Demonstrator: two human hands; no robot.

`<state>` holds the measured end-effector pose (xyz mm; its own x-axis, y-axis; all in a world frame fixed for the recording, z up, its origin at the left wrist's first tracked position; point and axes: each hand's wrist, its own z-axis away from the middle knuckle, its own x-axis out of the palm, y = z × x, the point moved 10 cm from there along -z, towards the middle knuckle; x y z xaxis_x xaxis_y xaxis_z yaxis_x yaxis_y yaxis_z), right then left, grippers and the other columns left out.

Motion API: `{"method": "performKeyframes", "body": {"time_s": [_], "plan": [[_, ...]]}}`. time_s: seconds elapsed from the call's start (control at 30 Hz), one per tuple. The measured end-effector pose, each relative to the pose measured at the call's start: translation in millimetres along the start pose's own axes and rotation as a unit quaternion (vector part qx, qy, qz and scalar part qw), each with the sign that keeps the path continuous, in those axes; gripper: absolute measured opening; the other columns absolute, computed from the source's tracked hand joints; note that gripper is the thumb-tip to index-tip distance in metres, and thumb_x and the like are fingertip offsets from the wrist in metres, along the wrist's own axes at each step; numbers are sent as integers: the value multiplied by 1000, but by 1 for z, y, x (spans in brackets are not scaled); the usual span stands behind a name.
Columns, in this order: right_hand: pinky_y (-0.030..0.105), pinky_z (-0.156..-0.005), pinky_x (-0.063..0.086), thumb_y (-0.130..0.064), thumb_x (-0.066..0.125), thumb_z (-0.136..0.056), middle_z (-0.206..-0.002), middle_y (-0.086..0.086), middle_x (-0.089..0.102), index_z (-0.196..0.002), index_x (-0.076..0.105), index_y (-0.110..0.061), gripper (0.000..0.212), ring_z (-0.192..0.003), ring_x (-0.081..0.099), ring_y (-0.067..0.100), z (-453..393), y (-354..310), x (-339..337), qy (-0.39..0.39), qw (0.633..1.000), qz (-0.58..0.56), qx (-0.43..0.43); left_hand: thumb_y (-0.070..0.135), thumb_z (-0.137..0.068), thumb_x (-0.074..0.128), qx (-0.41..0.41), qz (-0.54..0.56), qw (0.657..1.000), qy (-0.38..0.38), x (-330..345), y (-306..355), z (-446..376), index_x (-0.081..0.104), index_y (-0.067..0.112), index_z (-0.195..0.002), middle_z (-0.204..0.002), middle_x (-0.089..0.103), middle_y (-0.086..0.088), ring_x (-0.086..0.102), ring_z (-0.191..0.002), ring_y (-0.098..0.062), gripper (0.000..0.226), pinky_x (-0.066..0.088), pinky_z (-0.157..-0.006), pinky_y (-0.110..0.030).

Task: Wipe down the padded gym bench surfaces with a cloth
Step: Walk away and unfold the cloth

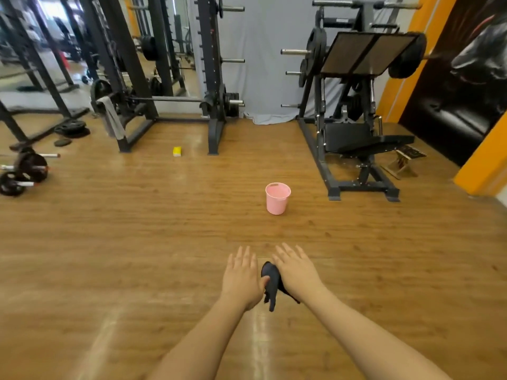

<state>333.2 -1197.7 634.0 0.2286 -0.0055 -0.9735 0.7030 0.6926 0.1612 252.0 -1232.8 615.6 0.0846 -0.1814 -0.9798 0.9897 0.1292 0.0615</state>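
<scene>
Both my arms reach forward over the wooden floor, palms down and fingers straight. A dark cloth [270, 281] hangs bunched between the two hands. My right hand [295, 267] holds it at the thumb side, with the thumb hidden under the fabric. The thumb of my left hand [241, 272] touches the cloth's left edge. A black padded seat [348, 135] and a black pad beside it [384, 142] belong to the leg press machine at the far right, well ahead of my hands.
A pink bucket [277, 198] stands on the floor ahead. A yellow sponge [177, 151] lies by the squat rack [216, 78], where a grey towel [111, 119] hangs on the barbell. Weight plates [72, 127] and dumbbells [24, 171] lie at left.
</scene>
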Motion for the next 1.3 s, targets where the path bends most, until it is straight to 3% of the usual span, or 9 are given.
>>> {"method": "performKeyframes", "body": {"time_s": [0.5,0.67,0.73,0.83,0.9,0.97,1.07,1.2,1.3], "plan": [[40,-115,3,-18,30,-99,-157,4,11,-148,18,-15,51,-144,6,19,-351,238,-5,-18,995,-27,92,50,-100,26,83,33,996,28,-76,-11,-431,4,7,-152,-161,0,-10,-6,-147,-25,71,-4,-117,-42],[40,-115,3,-18,36,-97,-157,4,13,-148,19,-14,53,-144,6,19,-455,317,-5,-21,993,-35,109,49,-100,26,92,50,994,25,-96,-12,-558,-1,9,-153,-161,-2,-10,-7,-147,-24,71,-5,-118,-41],[40,-115,5,-20,37,-97,-156,5,14,-148,19,-14,54,-144,7,19,-499,349,2,-28,994,-26,106,48,-100,27,86,63,994,13,-98,-12,-612,5,8,-153,-160,3,-11,-1,-147,-26,70,0,-118,-40],[40,-114,10,-27,39,-96,-153,6,24,-145,26,-14,52,-142,17,20,-569,398,12,-45,994,-32,98,41,-98,42,94,179,979,-30,-95,1,-690,38,9,-139,-145,40,-12,38,-132,-31,52,32,-107,-39],[37,-108,21,-26,47,-92,-140,6,44,-133,43,-16,43,-131,36,21,-615,434,14,-58,992,-53,99,31,-96,50,67,280,956,-50,-98,4,-740,52,11,-116,-122,59,-8,54,-111,-28,28,42,-85,-31],[34,-95,36,-20,47,-91,-122,7,59,-119,53,-15,29,-114,53,26,-653,468,11,-84,986,-91,108,25,-92,56,34,330,942,-46,-109,2,-783,55,10,-115,-117,62,-6,57,-107,-24,27,36,-73,-23],[36,-77,46,-15,40,-94,-112,12,63,-114,55,-11,25,-101,60,31,-705,515,0,-93,979,-134,121,23,-87,61,22,341,939,-32,-131,5,-844,58,10,-116,-117,62,-4,56,-109,-21,32,35,-75,-21],[36,-68,43,-11,40,-91,-102,16,65,-103,60,-7,23,-92,61,33,-772,565,-14,-54,969,-199,135,36,-73,61,0,424,906,-22,-157,3,-920,64,15,-108,-101,69,-3,62,-96,-19,41,47,-80,-33],[35,-64,41,-9,45,-88,-95,15,65,-92,62,-8,18,-88,60,31,-819,598,-18,-54,962,-231,131,21,-83,66,0,471,881,-44,-164,0,-978,66,12,-113,-102,69,-2,61,-94,-12,31,46,-74,-23]]}}
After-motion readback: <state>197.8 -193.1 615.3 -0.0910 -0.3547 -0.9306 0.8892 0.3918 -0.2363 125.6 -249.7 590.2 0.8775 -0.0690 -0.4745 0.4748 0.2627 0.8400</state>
